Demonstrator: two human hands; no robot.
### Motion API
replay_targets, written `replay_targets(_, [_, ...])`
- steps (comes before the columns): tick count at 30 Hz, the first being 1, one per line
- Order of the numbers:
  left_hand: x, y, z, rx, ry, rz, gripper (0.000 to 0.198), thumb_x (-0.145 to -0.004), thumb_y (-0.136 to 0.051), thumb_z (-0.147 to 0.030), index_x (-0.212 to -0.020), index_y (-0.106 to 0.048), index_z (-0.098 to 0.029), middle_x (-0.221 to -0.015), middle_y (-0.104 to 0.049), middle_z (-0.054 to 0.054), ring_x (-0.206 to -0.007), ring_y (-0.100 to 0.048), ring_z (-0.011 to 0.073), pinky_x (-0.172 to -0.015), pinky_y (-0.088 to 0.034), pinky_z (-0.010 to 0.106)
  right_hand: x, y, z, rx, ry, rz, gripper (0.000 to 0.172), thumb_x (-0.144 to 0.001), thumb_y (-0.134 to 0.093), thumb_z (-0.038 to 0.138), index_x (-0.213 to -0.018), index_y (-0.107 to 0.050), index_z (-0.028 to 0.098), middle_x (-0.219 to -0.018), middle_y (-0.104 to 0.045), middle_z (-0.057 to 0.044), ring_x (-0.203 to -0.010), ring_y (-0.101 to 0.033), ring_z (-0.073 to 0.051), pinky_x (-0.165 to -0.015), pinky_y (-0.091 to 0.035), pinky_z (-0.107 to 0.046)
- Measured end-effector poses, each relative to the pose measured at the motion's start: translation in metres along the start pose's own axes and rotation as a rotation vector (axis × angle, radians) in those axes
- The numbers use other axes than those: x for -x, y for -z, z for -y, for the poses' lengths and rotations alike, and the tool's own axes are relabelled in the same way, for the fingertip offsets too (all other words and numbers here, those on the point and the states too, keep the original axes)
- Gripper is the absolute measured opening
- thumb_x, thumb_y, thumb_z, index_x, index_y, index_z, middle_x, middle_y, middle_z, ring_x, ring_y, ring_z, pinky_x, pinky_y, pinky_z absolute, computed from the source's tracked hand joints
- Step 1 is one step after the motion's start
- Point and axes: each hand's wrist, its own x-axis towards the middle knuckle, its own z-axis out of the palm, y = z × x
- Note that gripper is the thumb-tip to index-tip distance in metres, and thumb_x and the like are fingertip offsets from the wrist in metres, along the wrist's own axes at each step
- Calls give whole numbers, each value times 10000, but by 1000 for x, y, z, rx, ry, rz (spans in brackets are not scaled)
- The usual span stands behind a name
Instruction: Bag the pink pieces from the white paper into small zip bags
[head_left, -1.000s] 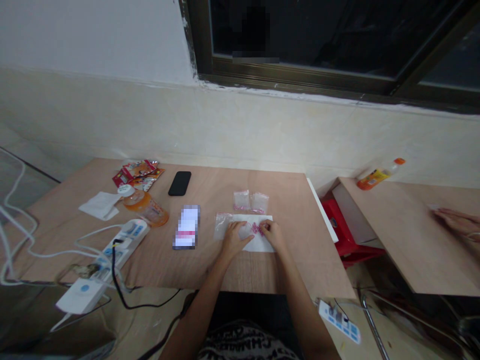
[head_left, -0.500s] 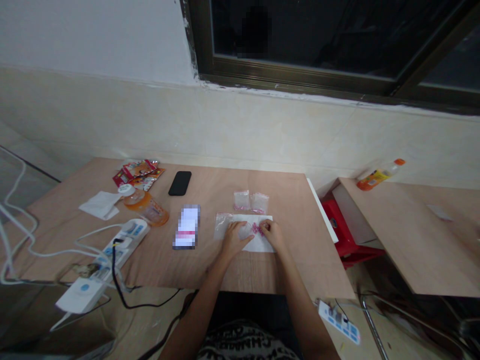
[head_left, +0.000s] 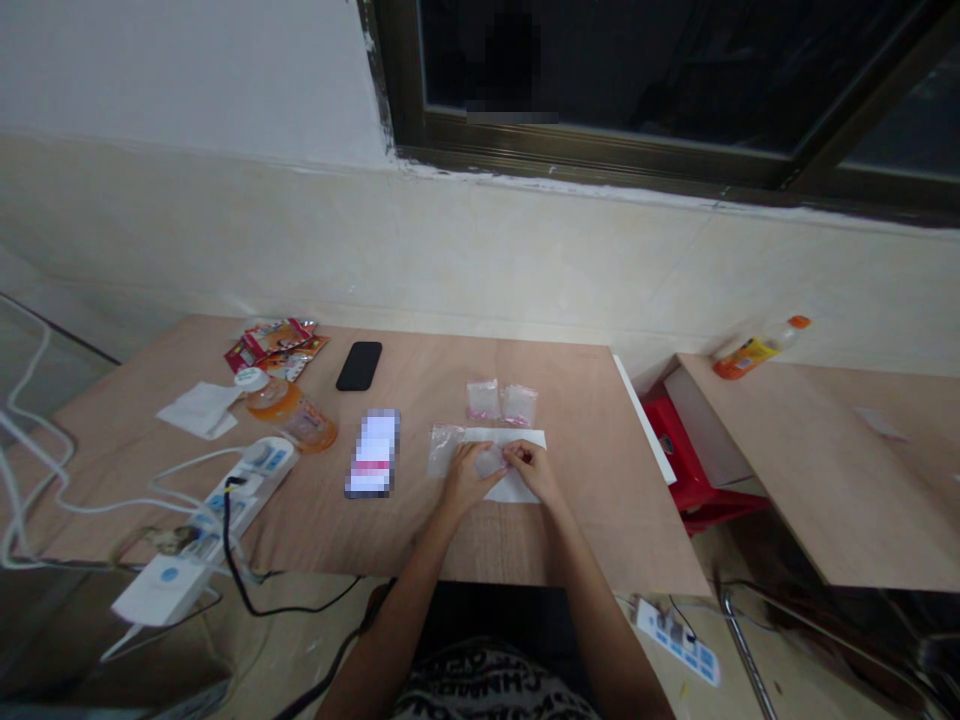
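Observation:
On the wooden table lies a white sheet of paper (head_left: 517,490). Over it, my left hand (head_left: 466,478) curves its fingers and thumb around a small clear plastic bag (head_left: 491,461). My right hand (head_left: 531,466) has its fingertips pinched together at the bag's right edge; whatever sits between them is too small to make out. The small pink pieces on the paper are hidden beneath the right hand. Left of the paper lies another clear zip bag (head_left: 444,450). Two small zip bags with pink contents, the left bag (head_left: 482,400) and the right bag (head_left: 519,405), lie beyond the paper.
A lit phone (head_left: 373,455) and a black phone (head_left: 360,366) lie to the left. Farther left are an orange drink bottle (head_left: 292,412) on its side, red snack packets (head_left: 274,343), a tissue (head_left: 199,410) and a power strip (head_left: 247,490) with cables. A red stool (head_left: 686,455) stands at right.
My right hand has moved left, from the pink pieces on the paper to the edge of the clear bag. My left hand stays in nearly the same place.

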Motion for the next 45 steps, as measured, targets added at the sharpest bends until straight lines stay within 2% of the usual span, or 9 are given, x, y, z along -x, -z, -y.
replay_targets(4, [0,0,0,10,-1,0,448,-684,-798,-302,-1094,-635,-222,-1059,-682,61,-1023,-615,245,-922,-512,446,0,-2,-1,5,-3,12,347,-781,-610,489,-811,-700,155,-602,-597,-6,-540,-486,-129,-540,-386,-242])
replay_targets(8, [1,0,0,12,4,7,456,-686,-799,-306,-1102,-631,-224,-1066,-673,58,-1034,-614,251,-922,-516,461,0,12,-4,41,-13,-32,372,-798,-583,505,-799,-690,149,-587,-608,-21,-526,-495,-137,-532,-399,-248])
replay_targets(12, [1,0,1,1,5,4,452,-674,-813,-288,-1085,-634,-232,-1048,-671,55,-1025,-613,250,-910,-522,462,1,31,-10,202,-55,-85,356,-799,-562,477,-792,-693,147,-515,-532,8,-488,-449,-128,-496,-351,-234])
replay_targets(16, [1,-1,2,-8,14,10,459,-675,-816,-283,-1091,-630,-225,-1054,-669,57,-1027,-608,247,-914,-519,450,0,40,-17,348,-109,-106,306,-784,-577,410,-851,-714,145,-518,-529,18,-498,-469,-135,-501,-348,-229])
replay_targets(31, [2,-1,4,-17,20,28,467,-696,-799,-308,-1118,-620,-223,-1071,-666,61,-1046,-606,247,-929,-507,450,-4,32,-16,504,-103,-46,206,-771,-592,292,-862,-726,165,-545,-578,14,-505,-505,-127,-520,-342,-222])
replay_targets(45, [2,0,3,-6,28,32,457,-690,-803,-307,-1102,-629,-215,-1065,-670,64,-1049,-608,242,-939,-497,432,-3,32,-14,428,-103,-55,198,-774,-587,301,-845,-706,159,-553,-576,12,-508,-495,-124,-527,-353,-224])
